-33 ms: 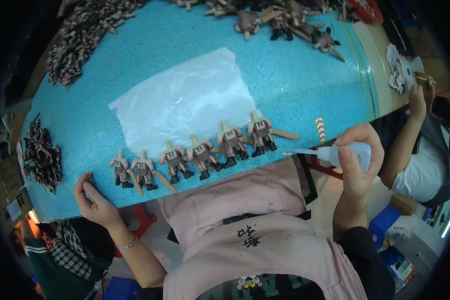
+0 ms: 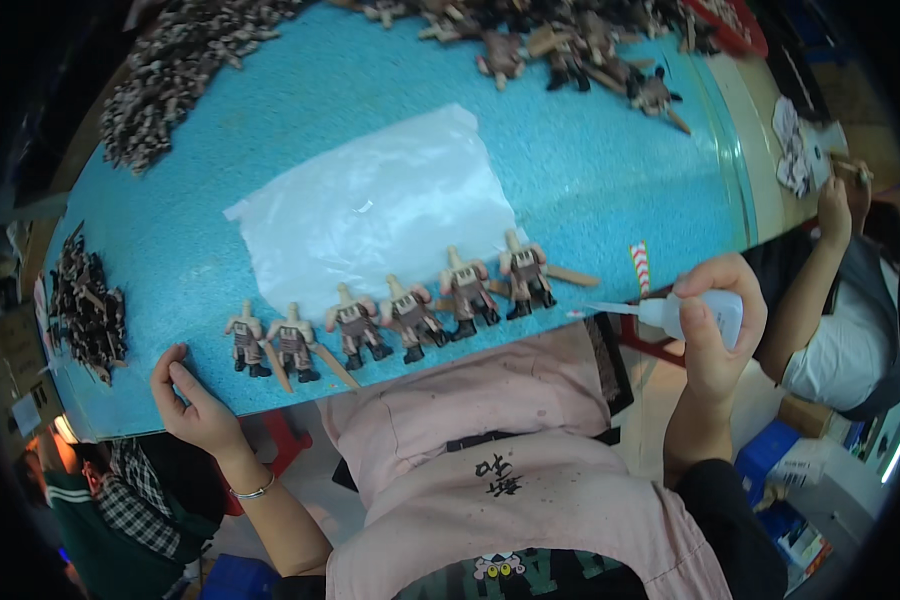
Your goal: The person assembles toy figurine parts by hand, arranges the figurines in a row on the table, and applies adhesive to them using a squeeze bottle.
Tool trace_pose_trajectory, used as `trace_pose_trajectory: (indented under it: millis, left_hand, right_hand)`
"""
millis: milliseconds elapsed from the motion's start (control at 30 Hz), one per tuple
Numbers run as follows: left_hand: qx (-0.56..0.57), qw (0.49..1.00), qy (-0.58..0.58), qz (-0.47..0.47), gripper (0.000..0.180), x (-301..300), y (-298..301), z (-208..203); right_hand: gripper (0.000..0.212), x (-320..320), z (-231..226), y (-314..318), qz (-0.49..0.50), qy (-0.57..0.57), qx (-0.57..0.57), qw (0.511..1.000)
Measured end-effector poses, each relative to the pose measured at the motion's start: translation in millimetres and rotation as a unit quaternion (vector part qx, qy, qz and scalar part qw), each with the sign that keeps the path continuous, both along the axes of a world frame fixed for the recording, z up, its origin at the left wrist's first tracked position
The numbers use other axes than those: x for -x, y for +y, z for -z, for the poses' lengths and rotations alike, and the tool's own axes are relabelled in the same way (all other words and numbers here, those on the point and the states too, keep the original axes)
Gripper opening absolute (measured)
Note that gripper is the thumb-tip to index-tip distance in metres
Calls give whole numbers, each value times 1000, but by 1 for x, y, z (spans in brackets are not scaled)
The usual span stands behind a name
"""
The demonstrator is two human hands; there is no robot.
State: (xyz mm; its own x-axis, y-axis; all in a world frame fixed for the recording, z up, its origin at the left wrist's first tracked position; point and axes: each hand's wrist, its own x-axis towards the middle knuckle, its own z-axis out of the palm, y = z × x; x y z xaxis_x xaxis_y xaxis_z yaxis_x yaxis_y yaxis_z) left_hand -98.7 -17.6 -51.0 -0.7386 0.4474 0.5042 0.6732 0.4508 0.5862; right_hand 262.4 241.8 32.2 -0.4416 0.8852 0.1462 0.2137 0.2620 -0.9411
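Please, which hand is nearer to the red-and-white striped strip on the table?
Right. The right hand, holding the bottle, is just below and right of the striped strip; the left hand is far left, by the table edge.

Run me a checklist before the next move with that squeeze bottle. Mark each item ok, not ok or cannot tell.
1. Squeeze bottle gripped: ok, in the right hand.
2. Nozzle apart from the rightmost figure: ok, a gap shows.
3. Left hand free: ok, empty at the table edge.
4. Six figures in a row: ok.
5. All figures off the plastic sheet: not ok, several overlap its near edge.
6. Liquid left in the bottle: cannot tell.
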Motion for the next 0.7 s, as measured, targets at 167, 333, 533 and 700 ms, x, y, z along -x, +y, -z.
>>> trace_pose_trajectory:
  millis: [167, 333, 533, 700]
  left_hand:
    - [12, 999, 6, -32, 15, -6, 15, -11]
    - [17, 999, 31, 8, 13, -7, 6, -14]
    - [1, 999, 35, 6, 12, -5, 3, -16]
    - [-4, 999, 42, 18, 13, -2, 9, -21]
  right_hand:
    - [24, -8, 18, 36, 73, 108, 135, 982]
    - [28, 53, 4, 87, 5, 126, 68, 990]
    - [31, 222, -39, 152, -141, 96, -8, 985]
    - [29, 366, -25, 222, -143, 55, -170, 974]
